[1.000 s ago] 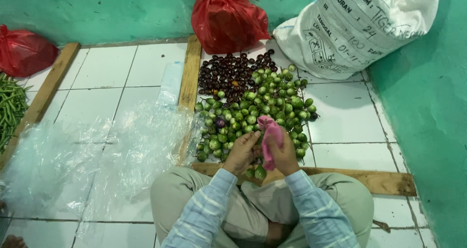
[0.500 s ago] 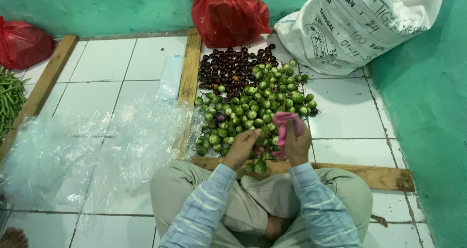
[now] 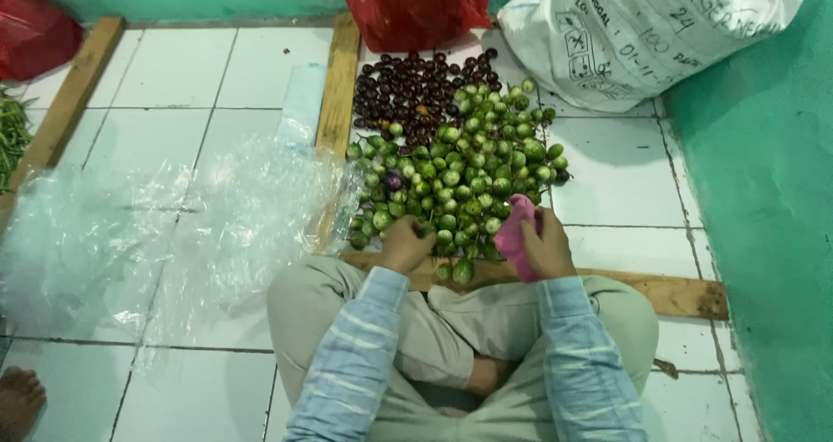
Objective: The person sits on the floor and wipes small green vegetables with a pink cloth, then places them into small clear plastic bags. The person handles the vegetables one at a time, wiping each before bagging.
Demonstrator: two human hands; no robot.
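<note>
Now right hand [image 3: 545,249] grip clamped on pink cloth [image 3: 515,234]; left hand [image 3: 406,244] pinching green eggplants [image 3: 464,169].

Bare white floor tiles [image 3: 607,177] right of the heap of small round green eggplants [image 3: 464,177] give my right hand [image 3: 545,249] free passage. Far side is blocked by a printed white woven sack [image 3: 642,34] and a red plastic bag [image 3: 416,8]. Crumpled clear plastic sheeting [image 3: 173,234] covers the left floor.
</note>
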